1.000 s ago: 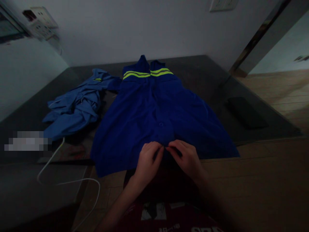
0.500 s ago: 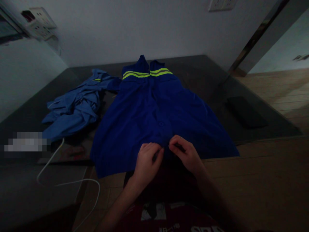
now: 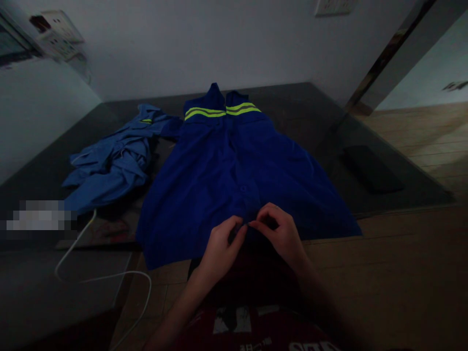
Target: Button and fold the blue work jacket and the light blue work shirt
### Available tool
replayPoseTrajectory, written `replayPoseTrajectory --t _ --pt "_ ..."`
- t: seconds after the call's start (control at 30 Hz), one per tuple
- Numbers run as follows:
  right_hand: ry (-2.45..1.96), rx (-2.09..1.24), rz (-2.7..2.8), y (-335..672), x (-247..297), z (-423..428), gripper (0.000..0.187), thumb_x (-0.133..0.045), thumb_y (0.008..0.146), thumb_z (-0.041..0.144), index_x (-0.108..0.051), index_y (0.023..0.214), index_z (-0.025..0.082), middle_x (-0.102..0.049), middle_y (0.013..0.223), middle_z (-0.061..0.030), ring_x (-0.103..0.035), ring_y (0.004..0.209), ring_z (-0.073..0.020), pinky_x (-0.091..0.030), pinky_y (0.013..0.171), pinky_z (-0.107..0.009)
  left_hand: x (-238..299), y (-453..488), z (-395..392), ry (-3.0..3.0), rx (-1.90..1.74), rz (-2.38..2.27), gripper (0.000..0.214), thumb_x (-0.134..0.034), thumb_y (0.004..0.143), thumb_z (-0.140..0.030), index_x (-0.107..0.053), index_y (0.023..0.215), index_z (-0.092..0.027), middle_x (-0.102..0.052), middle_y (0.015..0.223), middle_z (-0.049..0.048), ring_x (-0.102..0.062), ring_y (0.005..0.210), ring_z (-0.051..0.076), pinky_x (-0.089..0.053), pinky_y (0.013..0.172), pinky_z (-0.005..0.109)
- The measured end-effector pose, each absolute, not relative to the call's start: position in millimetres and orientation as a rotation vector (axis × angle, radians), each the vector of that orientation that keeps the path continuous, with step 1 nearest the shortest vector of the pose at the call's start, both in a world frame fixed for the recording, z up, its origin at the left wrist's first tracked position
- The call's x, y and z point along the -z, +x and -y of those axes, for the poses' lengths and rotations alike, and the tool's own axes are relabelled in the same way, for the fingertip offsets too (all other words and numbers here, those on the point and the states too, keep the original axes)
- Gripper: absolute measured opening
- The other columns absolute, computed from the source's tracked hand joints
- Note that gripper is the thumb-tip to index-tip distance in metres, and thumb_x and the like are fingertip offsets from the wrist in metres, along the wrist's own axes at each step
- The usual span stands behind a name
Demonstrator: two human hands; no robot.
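A dark blue work jacket point(image 3: 197, 185) with yellow-green reflective bands point(image 3: 205, 112) is spread across the centre of the frame on a dark desk point(image 3: 310, 114), its hem draped past the near edge. At lower centre, the cloth at the jacket's front opening is pinched by the left hand point(image 3: 224, 241), whose grip is closed on it. The same spot is touched by the fingertips of the right hand point(image 3: 281, 231); in this dim light, whether that grip is closed on cloth cannot be told. A button point(image 3: 243, 188) is seen just above. A crumpled lighter blue garment point(image 3: 113, 161) is laid at left, a flat black object point(image 3: 373, 168) at right.
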State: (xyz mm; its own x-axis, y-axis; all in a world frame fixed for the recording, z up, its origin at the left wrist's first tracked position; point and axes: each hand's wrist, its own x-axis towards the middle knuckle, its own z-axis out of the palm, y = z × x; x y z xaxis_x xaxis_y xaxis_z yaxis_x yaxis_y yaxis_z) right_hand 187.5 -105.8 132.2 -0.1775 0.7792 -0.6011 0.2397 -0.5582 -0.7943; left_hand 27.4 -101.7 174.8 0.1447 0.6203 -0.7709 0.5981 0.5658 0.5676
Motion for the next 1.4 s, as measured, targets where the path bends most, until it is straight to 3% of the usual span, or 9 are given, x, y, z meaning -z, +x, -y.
replayPoseTrajectory --t 0.13,0.33,0.7,0.83,1.17,1.4 --pt "-1.698 -1.752 1.194 187.7 -132.4 107.8 0.025 -0.062 0.083 0.040 -0.054 0.071 0.021 -0.054 0.071 0.0001 -0.052 0.066 -0.0138 -0.040 0.061 -0.026 -175.2 27.0 100.9 1.078 0.031 -1.503 0.014 -0.048 0.088 -0.027 -0.057 0.082 -0.018 -0.058 0.072 -0.0015 -0.053 0.064 0.012 -0.039 0.060 0.022" --pt "-1.679 -1.734 1.256 187.6 -129.5 113.3 0.023 -0.064 0.082 0.038 -0.055 0.071 0.020 -0.055 0.073 -0.0010 -0.052 0.066 -0.0142 -0.041 0.060 -0.026 -169.8 30.3 108.1 1.237 0.202 -1.486 0.023 -0.055 0.083 -0.026 -0.045 0.064 -0.018 -0.048 0.060 -0.0040 -0.044 0.056 0.011 -0.030 0.054 0.024" --pt "-1.549 -1.782 1.244 196.3 -138.3 118.3 0.018 -0.049 0.093 0.025 -0.066 0.086 0.020 -0.062 0.085 -0.0039 -0.059 0.081 -0.0151 -0.047 0.073 -0.027 -165.7 30.6 110.3 1.205 0.114 -1.532 0.034 -0.045 0.091 -0.036 -0.039 0.063 -0.018 -0.043 0.059 -0.0043 -0.039 0.055 0.010 -0.027 0.054 0.023" --pt "-1.520 -1.783 1.283 198.9 -139.1 120.8 0.019 -0.049 0.092 0.025 -0.068 0.095 0.021 -0.061 0.089 -0.0041 -0.060 0.084 -0.0150 -0.048 0.074 -0.026 -165.3 29.6 110.3 1.125 0.060 -1.527 0.034 -0.043 0.092 -0.033 -0.038 0.062 -0.018 -0.041 0.058 -0.0049 -0.037 0.054 0.009 -0.026 0.054 0.023" --pt "-1.524 -1.601 1.378 195.3 -140.0 124.5 0.013 -0.061 0.085 0.021 -0.067 0.096 0.023 -0.061 0.088 -0.0032 -0.059 0.084 -0.0156 -0.050 0.075 -0.028 -165.2 24.0 105.9 0.902 0.019 -1.496 0.038 -0.046 0.090 -0.042 -0.038 0.061 -0.017 -0.038 0.058 -0.0056 -0.037 0.055 0.008 -0.027 0.052 0.021" --pt "-1.540 -1.579 1.397 194.2 -138.5 127.1 0.015 -0.059 0.086 0.017 -0.068 0.096 0.023 -0.060 0.090 -0.0033 -0.059 0.085 -0.0149 -0.050 0.076 -0.027 -167.3 22.8 102.4 0.940 0.002 -1.488 0.037 -0.037 0.094 -0.038 -0.042 0.064 -0.017 -0.041 0.059 -0.0048 -0.037 0.057 0.008 -0.027 0.054 0.021"
